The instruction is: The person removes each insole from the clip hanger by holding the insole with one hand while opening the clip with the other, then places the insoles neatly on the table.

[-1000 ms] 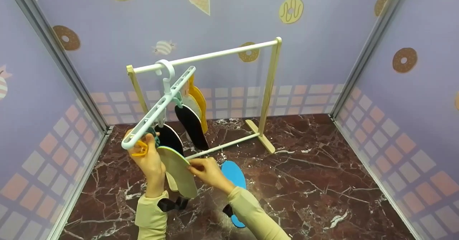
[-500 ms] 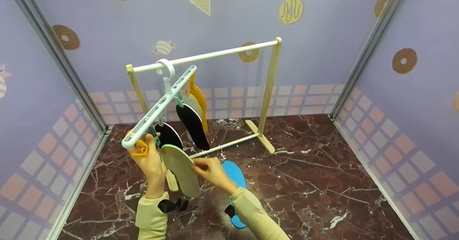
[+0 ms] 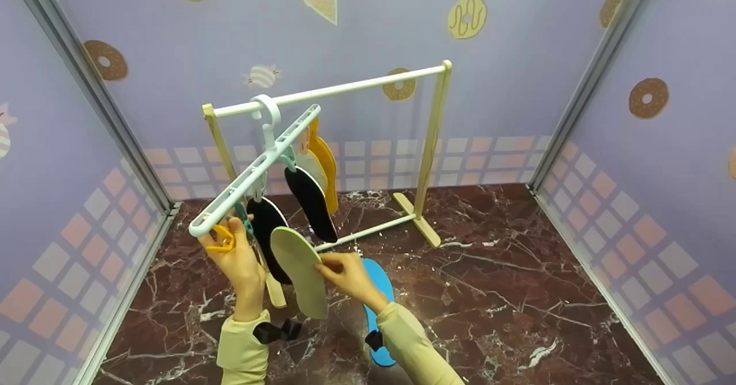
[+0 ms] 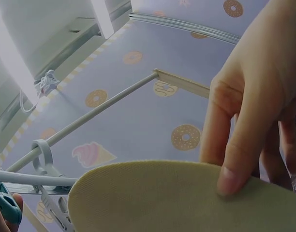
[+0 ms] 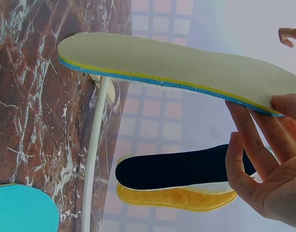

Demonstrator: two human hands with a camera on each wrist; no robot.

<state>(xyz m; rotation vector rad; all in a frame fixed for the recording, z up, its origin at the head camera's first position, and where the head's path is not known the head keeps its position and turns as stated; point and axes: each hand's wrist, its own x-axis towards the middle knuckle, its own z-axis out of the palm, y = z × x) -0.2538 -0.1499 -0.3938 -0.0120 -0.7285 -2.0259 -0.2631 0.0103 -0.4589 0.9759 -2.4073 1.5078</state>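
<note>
In the head view, my right hand pinches the edge of a beige insole with a yellow and blue sole layer, seen edge-on in the right wrist view. At the near end of a pale clip hanger, my left hand pinches a teal clothespin under the bar. An orange clothespin hangs in front of those fingers. The beige insole stands apart from the teal clothespin. Behind it hangs a black insole; farther along are another black insole and a golden fuzzy insole.
The hanger hooks over the top rail of a wooden rack, whose foot stands on the dark marbled surface. A blue insole lies there, partly under the right forearm. Patterned walls close in the sides and back.
The beige insole has moved right with my right hand, away from the left hand and the teal clothespin. The hanger has turned slightly, its near end shifting left.
</note>
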